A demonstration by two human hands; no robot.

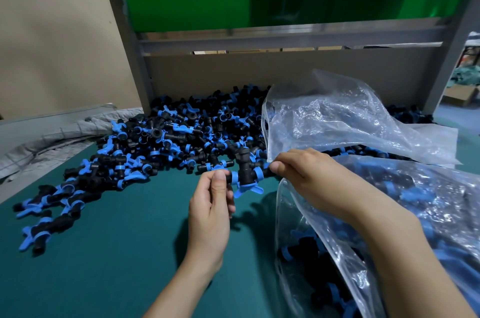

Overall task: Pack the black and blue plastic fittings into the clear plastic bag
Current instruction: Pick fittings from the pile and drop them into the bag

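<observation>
A big heap of black and blue plastic fittings (166, 141) covers the back of the green table (117, 252). A black tee-shaped fitting with blue collars and a blue winged handle (244, 174) is held just above the table. My left hand (210, 211) pinches its left end. My right hand (306, 174) pinches its right end together with the rim of the clear plastic bag (350, 120). The bag billows up behind my right hand and runs down to the lower right, where several fittings (319, 252) lie inside it.
A grey metal frame (259, 39) with green panels rises behind the heap, its post at the left. A crumpled grey cloth (52, 136) lies at the table's left edge. Loose fittings trail toward the front left (44, 226).
</observation>
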